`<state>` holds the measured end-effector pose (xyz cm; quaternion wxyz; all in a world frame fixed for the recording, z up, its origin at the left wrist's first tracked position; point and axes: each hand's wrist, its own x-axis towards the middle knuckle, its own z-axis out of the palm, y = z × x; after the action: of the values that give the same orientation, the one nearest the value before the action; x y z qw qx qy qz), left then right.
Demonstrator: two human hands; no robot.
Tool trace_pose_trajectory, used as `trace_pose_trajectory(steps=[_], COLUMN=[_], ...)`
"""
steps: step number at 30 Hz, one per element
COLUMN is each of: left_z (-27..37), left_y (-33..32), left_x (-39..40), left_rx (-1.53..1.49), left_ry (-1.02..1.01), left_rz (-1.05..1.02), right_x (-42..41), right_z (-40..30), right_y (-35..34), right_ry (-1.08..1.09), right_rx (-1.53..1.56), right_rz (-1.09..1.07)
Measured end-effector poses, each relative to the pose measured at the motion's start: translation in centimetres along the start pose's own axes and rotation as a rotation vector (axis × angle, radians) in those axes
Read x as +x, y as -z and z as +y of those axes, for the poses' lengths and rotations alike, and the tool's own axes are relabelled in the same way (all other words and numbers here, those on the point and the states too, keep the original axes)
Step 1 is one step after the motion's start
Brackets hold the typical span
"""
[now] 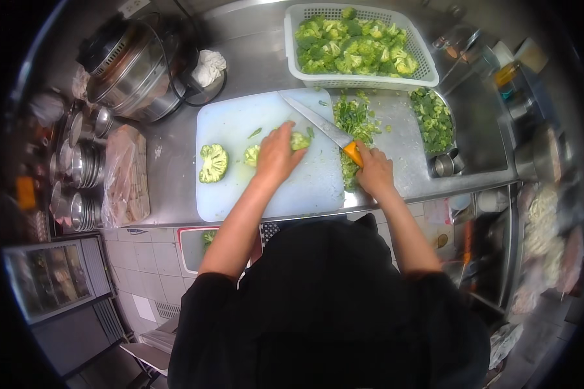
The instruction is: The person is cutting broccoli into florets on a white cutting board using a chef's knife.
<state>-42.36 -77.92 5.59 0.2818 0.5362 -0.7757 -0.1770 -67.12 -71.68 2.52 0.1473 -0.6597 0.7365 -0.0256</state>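
My right hand [375, 170] grips the orange handle of a kitchen knife [316, 118], whose blade lies across the upper right of a white cutting board [272, 197], pointing up and left. My left hand [278, 153] rests over broccoli pieces [300, 141] at the board's middle, partly hiding them; whether its fingers grip one I cannot tell. A halved broccoli head [213, 163] lies cut face up at the board's left. Broccoli leaves and trimmings [355, 119] are heaped along the board's right edge. Behind stands a white plastic basket [297, 80] of broccoli florets [355, 48].
A sink [482, 126] at right holds a container of small broccoli pieces [433, 119] and metal cups [444, 165]. At left are a plastic-wrapped package [126, 175], stacked metal bowls [83, 211], a round metal appliance [136, 73] with a cord, and a crumpled white cloth [209, 67].
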Motion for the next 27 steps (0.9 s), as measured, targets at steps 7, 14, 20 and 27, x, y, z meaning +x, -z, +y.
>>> trace_pose_trajectory(steps=[7,14,20,27], left_z=[-1.9,-1.8,0.2,0.7], left_y=[-2.1,-1.7,-2.3,-2.4], left_x=[-1.1,-2.1,-1.0,-0.1], left_rx=[-0.123,-0.072,0.021,0.060], left_ry=[-0.113,-0.194,-0.268,-0.282], left_rz=[-0.083,-0.186,-0.169,-0.208], right_x=[-1.3,-5.1,-6.4,-5.8], right_z=[-0.9,-3.1,-4.5,-4.3], right_y=[2.4,1.9,2.7,2.0], right_ry=[0.118,0.075,0.140,0.113], right_rx=[0.147,0.413,0.444,0.378], right_rz=[-0.106,-0.099,-0.090,-0.122])
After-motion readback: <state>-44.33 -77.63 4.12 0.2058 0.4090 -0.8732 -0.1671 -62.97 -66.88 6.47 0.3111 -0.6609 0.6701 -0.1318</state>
